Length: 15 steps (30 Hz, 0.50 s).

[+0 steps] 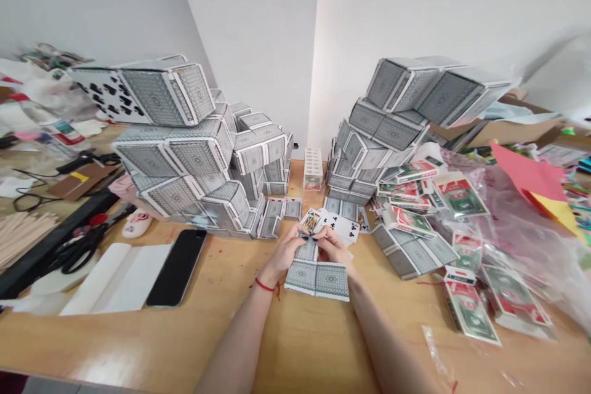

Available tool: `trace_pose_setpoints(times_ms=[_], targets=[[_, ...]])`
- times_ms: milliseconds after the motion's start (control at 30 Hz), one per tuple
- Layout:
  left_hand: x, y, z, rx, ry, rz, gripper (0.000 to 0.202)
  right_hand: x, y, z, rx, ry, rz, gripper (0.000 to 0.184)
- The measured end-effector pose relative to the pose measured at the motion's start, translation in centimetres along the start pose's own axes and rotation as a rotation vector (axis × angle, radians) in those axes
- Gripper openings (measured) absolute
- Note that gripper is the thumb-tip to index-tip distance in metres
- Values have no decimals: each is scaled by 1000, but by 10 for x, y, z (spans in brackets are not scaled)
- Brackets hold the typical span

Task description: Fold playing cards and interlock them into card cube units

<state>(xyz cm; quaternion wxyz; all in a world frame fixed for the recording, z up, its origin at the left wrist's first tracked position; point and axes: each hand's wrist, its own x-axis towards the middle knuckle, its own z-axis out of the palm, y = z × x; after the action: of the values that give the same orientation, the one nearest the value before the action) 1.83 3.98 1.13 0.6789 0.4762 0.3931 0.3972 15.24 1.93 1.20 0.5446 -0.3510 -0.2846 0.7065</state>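
Observation:
My left hand (285, 253) and my right hand (333, 247) meet at the table's middle, fingers pinched on a patterned grey playing card (305, 251). Just under my wrists lies a joined pair of face-down cards (316, 281). Beyond my fingertips, a face card (313, 220) and several club cards (345, 228) overlap on the wood. Folded card pieces (272, 218) lie past my left hand. My fingers partly hide the card they hold. A red string bracelet circles my left wrist.
Stacked card-box towers stand at left (194, 154) and right (383, 129). Red-and-green card packs (471, 314) and plastic wrap crowd the right side. A black phone (176, 268), white paper (115, 277) and black scissors (85, 246) lie at left. A clear case (313, 169) sits between the towers.

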Motion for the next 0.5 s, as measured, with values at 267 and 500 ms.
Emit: trace_pose_setpoints(times_ms=[267,500], targets=[[5,-6,7,-124,71,56,9,4,3,-5,40,14,-25,13],[4,-6,8,-6,91,138,10,2,0,-10,62,-120,86,11]])
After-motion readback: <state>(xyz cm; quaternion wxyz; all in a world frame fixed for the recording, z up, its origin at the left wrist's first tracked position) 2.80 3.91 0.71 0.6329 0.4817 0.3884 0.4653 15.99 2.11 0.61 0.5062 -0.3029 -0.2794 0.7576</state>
